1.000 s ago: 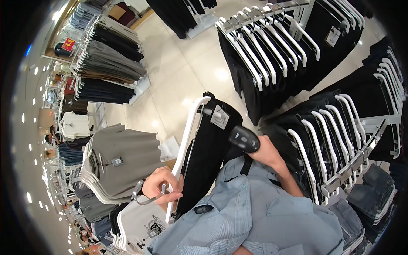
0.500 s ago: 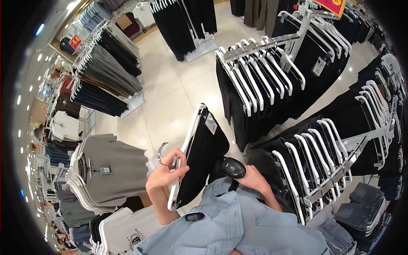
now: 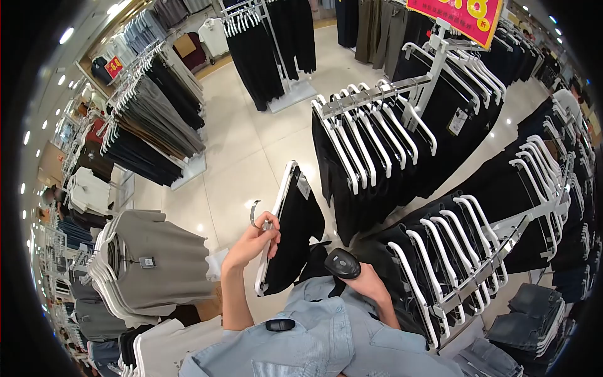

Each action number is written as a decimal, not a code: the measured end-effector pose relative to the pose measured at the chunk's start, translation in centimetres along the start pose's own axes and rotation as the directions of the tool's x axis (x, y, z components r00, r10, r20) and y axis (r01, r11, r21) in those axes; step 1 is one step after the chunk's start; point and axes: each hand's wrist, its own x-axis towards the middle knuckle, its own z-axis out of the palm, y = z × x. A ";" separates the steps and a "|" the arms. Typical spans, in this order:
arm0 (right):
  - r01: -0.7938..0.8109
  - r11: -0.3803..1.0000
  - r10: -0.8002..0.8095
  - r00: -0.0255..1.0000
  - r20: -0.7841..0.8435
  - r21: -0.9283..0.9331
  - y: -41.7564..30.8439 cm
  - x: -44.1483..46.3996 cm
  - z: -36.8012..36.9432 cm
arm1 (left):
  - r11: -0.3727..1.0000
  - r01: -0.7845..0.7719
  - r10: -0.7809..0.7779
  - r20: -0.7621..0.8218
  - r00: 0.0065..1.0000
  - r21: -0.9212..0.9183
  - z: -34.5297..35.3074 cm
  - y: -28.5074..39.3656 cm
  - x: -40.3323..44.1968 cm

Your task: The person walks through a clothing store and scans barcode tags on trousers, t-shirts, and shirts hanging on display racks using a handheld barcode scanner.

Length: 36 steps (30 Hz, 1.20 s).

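Observation:
My left hand [image 3: 254, 244] is closed around the middle of a white hanger [image 3: 284, 188], whose metal hook sticks out beside my fingers. Black trousers [image 3: 295, 229] hang from it, with a pale tag [image 3: 304, 186] near the hanger's far end. In front of my body, my right hand [image 3: 369, 284] grips a black barcode scanner [image 3: 343, 264]; its handle is mostly hidden by my fingers. The scanner's head points toward the black trousers, close to their lower part. Whether the two touch, I cannot tell.
Dark trousers on white hangers fill a rack [image 3: 377, 94] ahead and another rack [image 3: 465, 286] close on my right. Grey T-shirts [image 3: 160, 251] hang at left. Folded jeans [image 3: 527, 317] lie at lower right. Pale tiled floor [image 3: 232, 151] runs between the racks.
The view has tilted up a little, so the racks sit lower and further left. My left hand has lifted slightly with the hanger, and the trousers have turned a bit. Both grips are unchanged.

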 end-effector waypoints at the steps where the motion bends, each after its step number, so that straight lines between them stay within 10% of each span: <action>1: -0.024 1.000 0.024 1.000 -0.009 0.015 0.0 0.0 -0.1 | 1.000 -0.005 0.005 0.004 1.000 0.002 0.0 0.1 0.5; 36: -0.130 0.991 0.129 0.972 -0.197 0.009 -6.9 8.2 -2.3 | 0.918 -0.213 0.216 0.029 0.976 0.336 1.6 4.9 23.3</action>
